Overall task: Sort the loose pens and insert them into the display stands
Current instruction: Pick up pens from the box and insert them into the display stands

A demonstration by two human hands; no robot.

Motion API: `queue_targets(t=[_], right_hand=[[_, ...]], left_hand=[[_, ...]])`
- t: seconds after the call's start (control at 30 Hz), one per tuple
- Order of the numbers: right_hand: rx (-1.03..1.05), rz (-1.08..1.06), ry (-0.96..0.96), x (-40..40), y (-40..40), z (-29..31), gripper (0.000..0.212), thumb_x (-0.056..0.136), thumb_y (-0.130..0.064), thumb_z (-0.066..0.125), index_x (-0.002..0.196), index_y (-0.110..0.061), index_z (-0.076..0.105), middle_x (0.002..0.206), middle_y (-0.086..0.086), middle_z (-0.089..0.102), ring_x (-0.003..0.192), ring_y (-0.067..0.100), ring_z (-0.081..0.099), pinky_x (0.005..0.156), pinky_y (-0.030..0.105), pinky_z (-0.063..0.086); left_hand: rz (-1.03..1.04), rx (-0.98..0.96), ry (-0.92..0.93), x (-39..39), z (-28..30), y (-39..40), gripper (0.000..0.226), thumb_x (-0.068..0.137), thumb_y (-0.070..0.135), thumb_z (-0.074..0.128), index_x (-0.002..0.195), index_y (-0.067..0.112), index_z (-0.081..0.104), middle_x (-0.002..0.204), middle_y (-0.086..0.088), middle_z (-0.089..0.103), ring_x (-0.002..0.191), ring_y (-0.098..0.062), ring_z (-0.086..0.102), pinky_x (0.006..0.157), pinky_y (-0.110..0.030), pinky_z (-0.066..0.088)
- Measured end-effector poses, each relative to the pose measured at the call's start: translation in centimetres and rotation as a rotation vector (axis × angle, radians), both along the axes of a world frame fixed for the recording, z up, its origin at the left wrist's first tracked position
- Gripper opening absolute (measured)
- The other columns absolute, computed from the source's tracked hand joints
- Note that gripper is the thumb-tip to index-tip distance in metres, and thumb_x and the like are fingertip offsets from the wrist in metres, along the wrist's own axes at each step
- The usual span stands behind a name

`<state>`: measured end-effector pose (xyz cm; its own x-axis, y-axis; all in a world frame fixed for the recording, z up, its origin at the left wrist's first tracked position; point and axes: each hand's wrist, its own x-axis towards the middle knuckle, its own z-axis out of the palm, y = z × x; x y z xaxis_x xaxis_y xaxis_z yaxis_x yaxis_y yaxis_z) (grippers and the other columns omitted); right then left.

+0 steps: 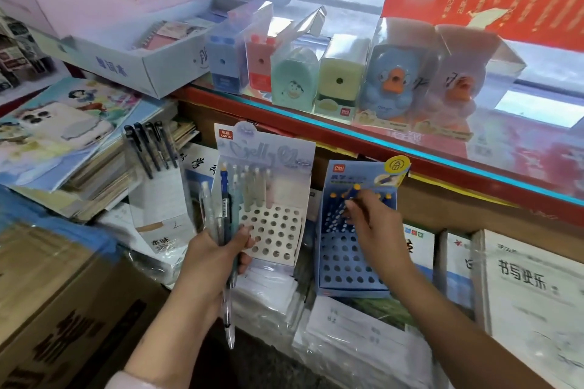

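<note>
left hand [218,249] clenched round loose pens [225,215]; right hand [369,224] pinching blue pen [353,191] over blue stand [350,275]

Clear, glossy plastic pens [221,224] are catching light at the frame's centre-left. Right of them, a white display stand [271,230] is showing matt punched card, and the blue display stand [344,262] likewise. Shiny transparent plastic boxes [395,69] are glinting across the upper middle. At lower left, a cardboard carton [63,309] is looking dull brown.
</note>
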<state>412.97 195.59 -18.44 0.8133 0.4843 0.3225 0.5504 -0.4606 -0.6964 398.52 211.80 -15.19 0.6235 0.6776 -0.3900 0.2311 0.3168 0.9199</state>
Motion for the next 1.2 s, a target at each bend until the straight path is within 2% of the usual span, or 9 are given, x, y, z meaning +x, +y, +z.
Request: queue_targets(t=[0.2, 0.43, 0.6, 0.7, 0.8, 0.9, 0.97, 1.07, 1.2], right_hand=[[-0.174, 0.021, -0.015, 0.2, 0.7, -1.1, 0.011, 0.096, -0.019, 0.047, 0.091, -0.010, 0.051, 0.087, 0.013, 0.066, 0.078, 0.033, 0.063, 0.063, 0.044, 0.048], [-0.315, 0.028, -0.030, -0.1, 1.2, -2.0, 0.019, 0.097, -0.023, 0.047, 0.093, -0.005, 0.052, 0.078, 0.015, 0.064, 0.070, 0.033, 0.061, 0.055, 0.034, 0.039], [-0.282, -0.037, 0.013, -0.2, 1.1, -1.8, 0.020, 0.094, -0.025, 0.053, 0.099, -0.007, 0.059, 0.082, 0.008, 0.067, 0.075, 0.026, 0.063, 0.059, 0.029, 0.041], [-0.061, -0.158, 0.043, -1.2, 1.1, -0.3, 0.014, 0.091, -0.025, 0.059, 0.097, -0.013, 0.060, 0.076, -0.012, 0.058, 0.068, 0.004, 0.056, 0.062, 0.019, 0.043], [0.135, -0.051, 0.231, -2.5, 2.4, 2.1, 0.008, 0.092, -0.023, 0.057, 0.088, -0.018, 0.061, 0.075, -0.011, 0.059, 0.068, -0.003, 0.054, 0.061, 0.011, 0.043], [0.130, 0.195, 0.608, -3.6, 4.4, 4.3, 0.023, 0.095, -0.033, 0.050, 0.091, -0.016, 0.066, 0.083, -0.004, 0.064, 0.068, 0.001, 0.054, 0.063, 0.018, 0.046], [0.167, 0.282, 0.758, -4.2, 5.3, 4.8, 0.029, 0.095, -0.035, 0.049, 0.089, -0.012, 0.067, 0.077, -0.004, 0.062, 0.069, 0.005, 0.055, 0.063, 0.020, 0.047], [0.251, 0.300, 0.824, -4.8, 5.9, 4.7, 0.029, 0.094, -0.029, 0.053, 0.090, -0.003, 0.066, 0.073, 0.000, 0.059, 0.066, 0.006, 0.054, 0.061, 0.019, 0.048], [0.284, 0.276, 0.881, -5.0, 6.4, 4.8, 0.022, 0.093, -0.024, 0.055, 0.082, -0.007, 0.065, 0.069, 0.001, 0.060, 0.062, 0.007, 0.057, 0.062, 0.020, 0.051]], left_hand=[[-0.013, 0.015, 0.002, -0.4, 0.2, -0.1, 0.009, 0.089, 0.010, 0.058, 0.082, 0.006, 0.061, 0.059, -0.004, 0.056, 0.045, -0.012, 0.045, 0.034, -0.016, 0.036], [-0.029, 0.003, -0.016, -0.7, 0.2, -0.2, 0.008, 0.088, 0.007, 0.059, 0.080, 0.008, 0.061, 0.064, -0.005, 0.059, 0.046, -0.011, 0.047, 0.044, -0.020, 0.042], [-0.070, -0.082, -0.048, -1.0, 0.7, -0.6, 0.012, 0.090, 0.014, 0.056, 0.085, 0.005, 0.061, 0.058, -0.001, 0.062, 0.048, -0.012, 0.049, 0.050, -0.023, 0.044], [-0.108, -0.132, -0.076, -1.2, 0.9, -0.8, 0.013, 0.091, 0.013, 0.053, 0.092, 0.004, 0.062, 0.061, -0.002, 0.062, 0.052, -0.015, 0.049, 0.055, -0.027, 0.043], [-0.196, -0.119, -0.085, -1.4, 1.0, -1.1, 0.014, 0.089, 0.013, 0.056, 0.091, 0.002, 0.063, 0.066, -0.005, 0.062, 0.052, -0.014, 0.050, 0.055, -0.025, 0.044], [-0.268, -0.107, -0.095, -1.6, 1.2, -1.4, 0.014, 0.089, 0.015, 0.057, 0.091, 0.003, 0.063, 0.067, -0.005, 0.062, 0.053, -0.014, 0.050, 0.053, -0.023, 0.044], [-0.282, -0.102, -0.105, -1.9, 1.4, -1.4, 0.012, 0.089, 0.015, 0.056, 0.089, 0.004, 0.063, 0.066, -0.005, 0.063, 0.053, -0.014, 0.051, 0.054, -0.023, 0.045], [-0.277, -0.084, -0.106, -2.2, 1.3, -1.2, 0.011, 0.089, 0.014, 0.056, 0.091, 0.005, 0.062, 0.067, -0.006, 0.065, 0.053, -0.014, 0.054, 0.053, -0.024, 0.046], [-0.279, -0.050, -0.086, -2.4, 1.1, -1.0, 0.014, 0.091, 0.014, 0.055, 0.096, 0.004, 0.062, 0.070, -0.006, 0.068, 0.054, -0.014, 0.058, 0.052, -0.023, 0.048]])
